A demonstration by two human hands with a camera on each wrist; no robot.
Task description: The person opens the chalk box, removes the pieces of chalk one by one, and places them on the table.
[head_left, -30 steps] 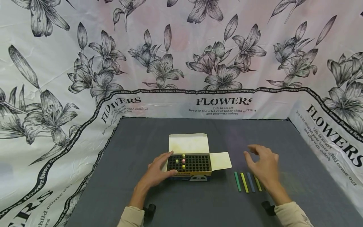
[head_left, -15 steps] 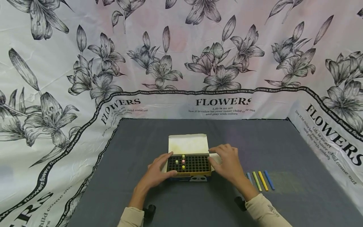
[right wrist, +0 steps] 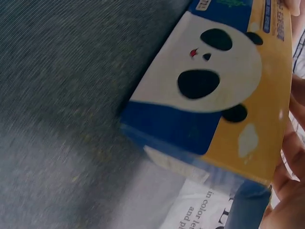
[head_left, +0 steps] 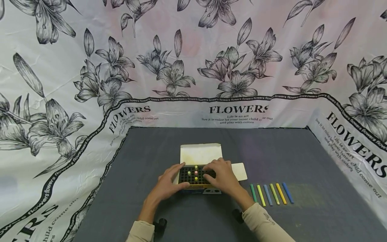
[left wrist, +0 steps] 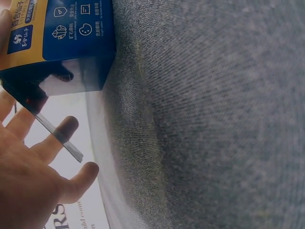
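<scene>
A chalk box (head_left: 198, 186) with a panda on its front (right wrist: 214, 67) stands lid up on the dark cloth. Several chalk ends, yellow, green-yellow and pink (head_left: 196, 173), show in its black grid of holes (head_left: 184, 178). My left hand (head_left: 165, 183) holds the box's left side, thumb at the front and index finger at the back corner. Above the right half of the grid is my right hand (head_left: 224, 174), thumb and index finger apart, with no chalk visible between them. Its other fingers appear beside the box in the right wrist view.
Several chalk sticks (head_left: 273, 194), green, yellow, blue and orange, lie in a row right of the box. The white lid (head_left: 201, 153) stands up behind it, and a side flap (head_left: 241, 170) spreads to the right. Flower-printed cloth (head_left: 235, 112) rises around the dark surface.
My right hand has moved left from above the chalk row, past the box's right edge, to over the grid. The whole row is now uncovered. My left hand stays on the box.
</scene>
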